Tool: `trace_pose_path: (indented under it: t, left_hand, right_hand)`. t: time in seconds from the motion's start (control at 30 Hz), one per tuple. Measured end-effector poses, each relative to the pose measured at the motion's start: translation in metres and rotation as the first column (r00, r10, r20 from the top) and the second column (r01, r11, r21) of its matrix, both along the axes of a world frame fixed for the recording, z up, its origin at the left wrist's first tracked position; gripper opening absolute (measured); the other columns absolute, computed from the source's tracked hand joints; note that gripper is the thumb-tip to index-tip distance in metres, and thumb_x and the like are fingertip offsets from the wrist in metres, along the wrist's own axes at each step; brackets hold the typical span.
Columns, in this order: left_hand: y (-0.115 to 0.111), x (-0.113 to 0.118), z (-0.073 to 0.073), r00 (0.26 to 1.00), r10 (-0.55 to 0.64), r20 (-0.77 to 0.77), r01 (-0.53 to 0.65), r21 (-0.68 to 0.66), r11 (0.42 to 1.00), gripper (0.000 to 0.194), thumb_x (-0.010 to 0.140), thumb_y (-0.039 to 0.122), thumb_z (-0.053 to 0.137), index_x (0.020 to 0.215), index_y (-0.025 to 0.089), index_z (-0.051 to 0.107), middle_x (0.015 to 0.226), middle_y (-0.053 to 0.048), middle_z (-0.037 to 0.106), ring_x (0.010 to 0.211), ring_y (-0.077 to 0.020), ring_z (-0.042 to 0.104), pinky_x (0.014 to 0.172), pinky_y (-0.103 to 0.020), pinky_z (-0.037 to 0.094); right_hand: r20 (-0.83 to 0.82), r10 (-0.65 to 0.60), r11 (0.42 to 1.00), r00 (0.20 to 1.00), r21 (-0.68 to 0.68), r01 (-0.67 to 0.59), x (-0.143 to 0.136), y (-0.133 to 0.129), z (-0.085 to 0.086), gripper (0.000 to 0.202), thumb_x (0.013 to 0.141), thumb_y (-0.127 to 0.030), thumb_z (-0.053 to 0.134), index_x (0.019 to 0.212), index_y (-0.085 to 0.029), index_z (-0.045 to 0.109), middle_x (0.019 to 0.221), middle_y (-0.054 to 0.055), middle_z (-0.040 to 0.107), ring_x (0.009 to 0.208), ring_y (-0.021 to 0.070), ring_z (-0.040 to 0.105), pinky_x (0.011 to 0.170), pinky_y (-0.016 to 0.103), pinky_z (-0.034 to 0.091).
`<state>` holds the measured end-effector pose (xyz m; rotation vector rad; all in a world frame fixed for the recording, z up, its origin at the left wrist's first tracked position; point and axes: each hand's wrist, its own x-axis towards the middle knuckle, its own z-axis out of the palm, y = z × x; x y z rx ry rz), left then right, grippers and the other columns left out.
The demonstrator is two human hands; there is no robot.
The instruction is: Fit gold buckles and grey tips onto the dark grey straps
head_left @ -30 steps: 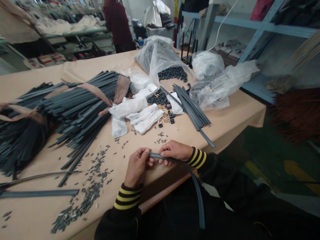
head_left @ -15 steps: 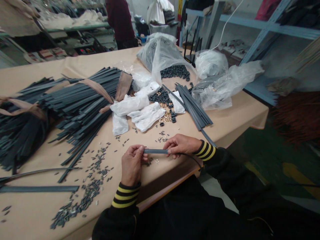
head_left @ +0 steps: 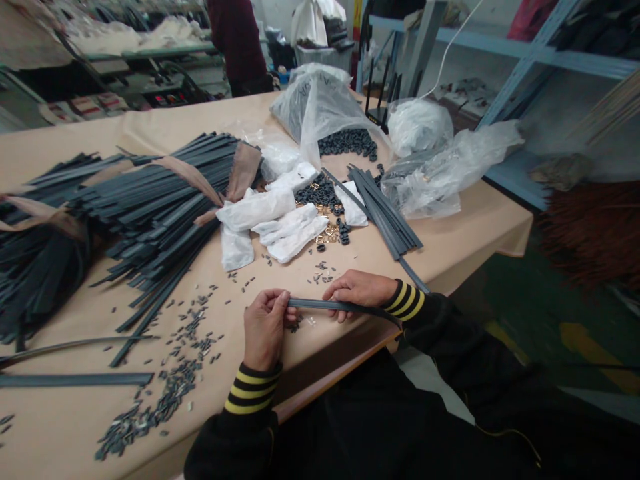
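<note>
A dark grey strip (head_left: 310,303) runs between my two hands over the table's front edge. My left hand (head_left: 266,323) pinches its left end between thumb and fingers. Farther along, my right hand (head_left: 357,292) has its fingers closed around the strip, which passes under the palm and trails toward the right cuff. Small dark pieces (head_left: 323,272) lie just beyond my hands, and a larger scatter of them (head_left: 170,393) spreads to the left of my left hand. A stack of grey strips (head_left: 385,213) lies behind my right hand.
Tied bundles of dark strips (head_left: 165,193) cover the table's left side. White wrapped packets (head_left: 257,210), gold-coloured buckles (head_left: 327,233) and a clear bag (head_left: 320,100) with dark parts (head_left: 350,143) lie mid-table. Crumpled plastic (head_left: 455,173) sits at right. A person (head_left: 237,43) stands behind.
The right hand's grip has shifted slightly, and the strip's trailing part now shows broader beneath the palm. The left hand keeps its pinch. The view has moved a little.
</note>
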<state>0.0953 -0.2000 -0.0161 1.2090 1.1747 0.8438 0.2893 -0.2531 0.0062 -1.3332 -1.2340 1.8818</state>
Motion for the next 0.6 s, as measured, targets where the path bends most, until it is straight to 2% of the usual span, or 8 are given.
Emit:
trace_pose_path:
  t: [0.1, 0.17, 0.27, 0.33, 0.4, 0.47, 0.53, 0.6]
  left_hand:
    - [-0.001, 0.001, 0.001, 1.000, 0.001, 0.000, -0.001, -0.001, 1.000, 0.020, 0.069, 0.028, 0.063, 0.078, 0.013, 0.054, 0.049, 0.004, 0.058, 0.037, -0.0063, 0.050, 0.039, -0.016, 0.042]
    - [-0.001, 0.001, 0.001, 1.000, 0.008, 0.000, -0.008, -0.009, 1.000, 0.019, 0.069, 0.028, 0.063, 0.077, 0.013, 0.054, 0.048, 0.004, 0.057, 0.037, -0.0061, 0.050, 0.039, -0.015, 0.042]
    - [-0.001, 0.001, 0.001, 1.000, 0.025, 0.010, -0.025, -0.027, 0.999, 0.019, 0.068, 0.027, 0.063, 0.078, 0.013, 0.054, 0.057, 0.002, 0.061, 0.040, -0.0053, 0.051, 0.040, -0.015, 0.043]
    - [0.000, -0.002, 0.000, 1.000, 0.009, 0.013, -0.008, -0.039, 0.999, 0.021, 0.068, 0.028, 0.063, 0.079, 0.012, 0.056, 0.066, 0.000, 0.063, 0.044, -0.0049, 0.053, 0.042, -0.015, 0.044]
    - [0.000, -0.005, -0.001, 0.999, -0.040, 0.028, 0.041, -0.057, 0.998, 0.024, 0.070, 0.031, 0.062, 0.083, 0.012, 0.058, 0.068, -0.001, 0.063, 0.048, -0.0056, 0.055, 0.046, -0.015, 0.046]
    - [0.000, -0.008, -0.001, 0.994, -0.095, 0.054, 0.099, -0.080, 0.992, 0.027, 0.071, 0.033, 0.061, 0.086, 0.011, 0.058, 0.063, 0.000, 0.062, 0.050, -0.0065, 0.056, 0.050, -0.016, 0.047]
    - [0.000, -0.009, -0.001, 0.990, -0.115, 0.076, 0.122, -0.091, 0.988, 0.027, 0.070, 0.034, 0.062, 0.084, 0.012, 0.056, 0.060, 0.001, 0.062, 0.048, -0.0067, 0.056, 0.048, -0.017, 0.047]
    - [0.000, -0.008, 0.000, 0.991, -0.116, 0.066, 0.122, -0.092, 0.988, 0.026, 0.069, 0.033, 0.063, 0.081, 0.012, 0.055, 0.057, 0.001, 0.061, 0.043, -0.0063, 0.054, 0.044, -0.017, 0.045]
  right_hand:
    - [0.022, 0.066, 0.997, 0.998, 0.040, -0.066, -0.003, 0.003, -0.002, 0.029, 0.085, -0.014, 0.033, 0.105, -0.005, 0.051, 0.078, 0.008, 0.065, 0.052, 0.0066, 0.059, 0.050, 0.017, 0.046]
    - [0.152, 0.096, 0.980, 0.984, 0.161, -0.120, -0.005, 0.004, -0.003, 0.028, 0.082, -0.018, 0.044, 0.106, -0.006, 0.053, 0.079, 0.008, 0.065, 0.055, 0.0081, 0.058, 0.053, 0.019, 0.045]
    - [0.427, -0.067, 0.866, 0.902, 0.473, -0.159, -0.011, 0.004, -0.006, 0.028, 0.072, -0.015, 0.059, 0.100, -0.010, 0.059, 0.083, 0.007, 0.065, 0.072, 0.0132, 0.058, 0.066, 0.023, 0.043]
    - [0.488, -0.180, 0.802, 0.854, 0.576, -0.160, -0.015, 0.004, -0.006, 0.018, 0.075, -0.011, 0.054, 0.091, -0.010, 0.063, 0.080, 0.006, 0.065, 0.076, 0.0143, 0.057, 0.070, 0.024, 0.041]
    - [0.475, -0.154, 0.845, 0.867, 0.518, -0.133, -0.017, 0.004, -0.007, 0.017, 0.080, -0.011, 0.046, 0.077, -0.009, 0.062, 0.070, 0.005, 0.064, 0.064, 0.0114, 0.057, 0.063, 0.022, 0.042]
    - [0.382, -0.030, 0.934, 0.924, 0.340, -0.110, -0.017, 0.003, -0.007, 0.025, 0.085, -0.015, 0.039, 0.069, -0.009, 0.058, 0.062, 0.004, 0.062, 0.049, 0.0079, 0.053, 0.052, 0.019, 0.041]
    - [0.179, 0.093, 0.982, 0.979, 0.148, -0.120, -0.017, 0.003, -0.009, 0.027, 0.089, -0.018, 0.033, 0.072, -0.010, 0.053, 0.061, 0.003, 0.062, 0.044, 0.0065, 0.053, 0.047, 0.018, 0.041]
    - [-0.033, 0.130, 0.991, 0.991, 0.022, -0.130, -0.018, 0.002, -0.012, 0.023, 0.090, -0.017, 0.031, 0.080, -0.011, 0.050, 0.063, 0.003, 0.063, 0.048, 0.0074, 0.058, 0.048, 0.017, 0.044]
